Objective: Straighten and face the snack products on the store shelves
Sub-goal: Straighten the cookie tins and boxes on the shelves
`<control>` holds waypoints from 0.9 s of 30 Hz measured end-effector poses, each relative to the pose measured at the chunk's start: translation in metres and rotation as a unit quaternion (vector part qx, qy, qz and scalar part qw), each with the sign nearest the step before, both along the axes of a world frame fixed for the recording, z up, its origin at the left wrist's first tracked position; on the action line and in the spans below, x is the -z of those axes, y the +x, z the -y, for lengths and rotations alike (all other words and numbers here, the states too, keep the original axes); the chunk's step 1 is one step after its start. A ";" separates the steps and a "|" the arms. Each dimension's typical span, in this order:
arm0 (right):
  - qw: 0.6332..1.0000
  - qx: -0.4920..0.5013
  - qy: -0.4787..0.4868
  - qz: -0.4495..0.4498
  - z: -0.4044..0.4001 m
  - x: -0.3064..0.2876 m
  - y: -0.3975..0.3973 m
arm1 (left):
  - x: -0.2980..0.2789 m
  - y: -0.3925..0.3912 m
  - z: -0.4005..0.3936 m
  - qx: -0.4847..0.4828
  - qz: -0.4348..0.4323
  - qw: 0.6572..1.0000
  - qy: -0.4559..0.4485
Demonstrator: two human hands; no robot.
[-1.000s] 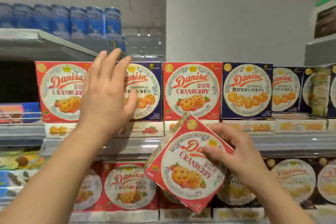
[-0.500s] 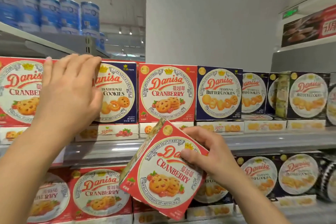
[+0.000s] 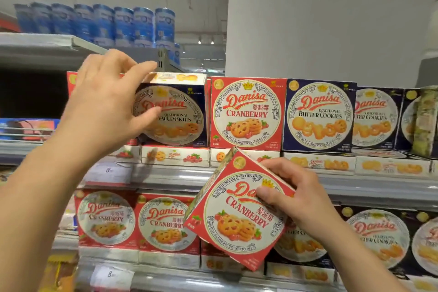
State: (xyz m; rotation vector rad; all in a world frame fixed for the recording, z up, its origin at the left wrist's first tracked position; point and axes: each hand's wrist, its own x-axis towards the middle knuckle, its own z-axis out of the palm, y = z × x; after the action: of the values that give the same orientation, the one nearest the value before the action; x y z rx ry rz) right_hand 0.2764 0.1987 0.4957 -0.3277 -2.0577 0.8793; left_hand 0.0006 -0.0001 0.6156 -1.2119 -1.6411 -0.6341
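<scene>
head view: we look from our own head, forward and slightly up | faces the shelves (image 3: 166, 176) square-on | close, within arm's reach, both forearms entering from below | we have no second view

place: shop | evidence: stocked shelves (image 3: 237, 180) of cookie boxes (image 3: 246, 114), price tags (image 3: 109, 169)

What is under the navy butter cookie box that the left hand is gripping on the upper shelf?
The navy butter cookie box, gripped by the left hand, stands on a flat white box printed with cookies and cranberries, lying on the shelf. How far back that box reaches is covered.
</scene>
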 end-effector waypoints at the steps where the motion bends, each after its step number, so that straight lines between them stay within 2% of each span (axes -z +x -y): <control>1: 1.000 0.002 0.004 -0.005 0.000 0.001 -0.001 | -0.001 0.002 0.005 -0.013 -0.003 1.000 -0.009; 6: 1.000 -0.005 0.006 -0.006 -0.001 0.001 0.001 | 0.006 0.011 0.019 0.000 -0.003 0.996 -0.085; 9: 1.000 -0.011 0.000 -0.003 -0.001 0.001 0.003 | 0.011 0.011 0.030 -0.009 -0.016 0.996 -0.085; 12: 1.000 -0.009 0.002 0.000 0.002 -0.001 0.003 | 0.012 0.012 0.053 0.059 0.003 0.996 -0.069; 15: 1.000 0.002 0.008 -0.007 0.005 -0.002 0.004 | 0.023 0.013 0.071 0.122 0.065 0.984 -0.116; 21: 0.997 0.022 0.067 -0.017 0.011 -0.017 0.007 | 0.077 -0.024 0.068 0.139 0.151 0.957 -0.205; 27: 0.982 0.038 0.176 -0.052 0.035 -0.075 0.000 | 0.108 -0.041 0.059 0.158 0.179 0.938 -0.252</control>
State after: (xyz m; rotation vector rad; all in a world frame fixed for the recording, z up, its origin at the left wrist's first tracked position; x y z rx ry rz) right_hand 0.2763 0.1632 0.5705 -0.1612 -2.0422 0.4639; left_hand -0.0407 -0.0591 0.5073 -1.8460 -2.0077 -0.6818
